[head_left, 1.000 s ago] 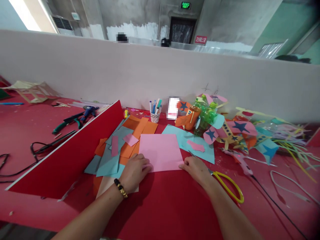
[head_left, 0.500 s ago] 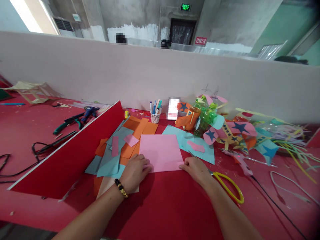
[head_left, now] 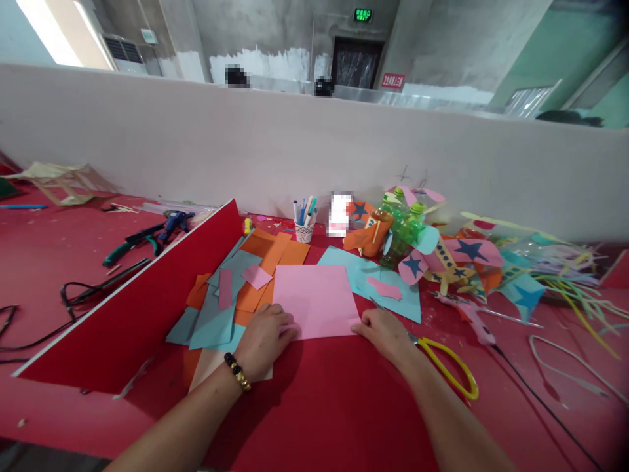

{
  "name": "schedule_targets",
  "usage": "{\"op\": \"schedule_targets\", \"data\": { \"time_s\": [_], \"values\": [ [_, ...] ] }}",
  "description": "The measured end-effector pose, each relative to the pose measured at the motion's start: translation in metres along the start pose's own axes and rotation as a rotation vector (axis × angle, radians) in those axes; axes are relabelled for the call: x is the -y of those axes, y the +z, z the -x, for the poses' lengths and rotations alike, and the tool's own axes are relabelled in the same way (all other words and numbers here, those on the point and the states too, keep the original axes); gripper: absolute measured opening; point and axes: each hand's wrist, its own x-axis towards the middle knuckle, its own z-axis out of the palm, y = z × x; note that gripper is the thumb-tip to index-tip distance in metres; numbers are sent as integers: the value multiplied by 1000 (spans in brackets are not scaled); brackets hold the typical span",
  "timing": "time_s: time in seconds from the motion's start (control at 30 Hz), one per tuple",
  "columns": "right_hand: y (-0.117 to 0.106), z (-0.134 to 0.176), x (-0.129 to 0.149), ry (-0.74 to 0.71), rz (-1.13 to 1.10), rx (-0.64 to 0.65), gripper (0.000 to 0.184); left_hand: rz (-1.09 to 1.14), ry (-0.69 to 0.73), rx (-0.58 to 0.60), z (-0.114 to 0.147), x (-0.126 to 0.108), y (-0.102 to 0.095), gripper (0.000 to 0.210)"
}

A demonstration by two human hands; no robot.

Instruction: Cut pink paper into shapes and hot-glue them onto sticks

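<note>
A pink sheet of paper point(head_left: 317, 298) lies on the red table in front of me. My left hand point(head_left: 269, 331) is closed on its near left corner, thumb and fingers at the edge. At the near right corner, my right hand point(head_left: 381, 330) pinches the paper between thumb and bent fingers. Partly under my right hand and wrist are scissors point(head_left: 459, 364) with yellow handles; their blades are mostly hidden. Left of the sheet is a pile of orange paper point(head_left: 268, 246) and light blue paper point(head_left: 216, 324), with small pink pieces on top.
A red divider board point(head_left: 147, 308) stands at left, with pliers point(head_left: 130, 244) beyond it. A pen cup point(head_left: 304, 231) is near the back wall. To the right are green bottles point(head_left: 405, 226), paper-covered models, a pink glue gun point(head_left: 469, 314) and a white cable point(head_left: 560, 370).
Both hands stay at the pink sheet's near corners with no visible change in grip. The whole view has shifted very slightly.
</note>
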Motion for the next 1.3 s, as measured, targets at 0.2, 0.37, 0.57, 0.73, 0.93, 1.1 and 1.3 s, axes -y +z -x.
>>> {"op": "schedule_targets", "data": {
  "time_s": [0.2, 0.37, 0.57, 0.73, 0.93, 1.1, 1.3],
  "values": [
    [-1, 1, 2, 4, 1, 4, 26, -7, -2, 10, 0, -2, -1, 22],
    [-3, 1, 3, 2, 18, 10, 27, -25, 3, 19, -1, -2, -1, 21],
    [-2, 0, 2, 9, 29, 26, 28, -21, 19, 4, -1, 0, 2, 22],
    [-3, 0, 3, 10, 20, 26, 28, -15, 35, 8, -1, 2, 4, 23],
    [-4, 1, 3, 10, 17, 29, 27, -49, 15, -64, 1, 0, 3, 12],
    [-3, 1, 3, 5, 14, 21, 26, -166, 156, -155, 4, -19, 4, 27],
    [-3, 1, 3, -10, 32, 12, 25, -398, 279, 73, 11, -47, 17, 34]
  ]
}}
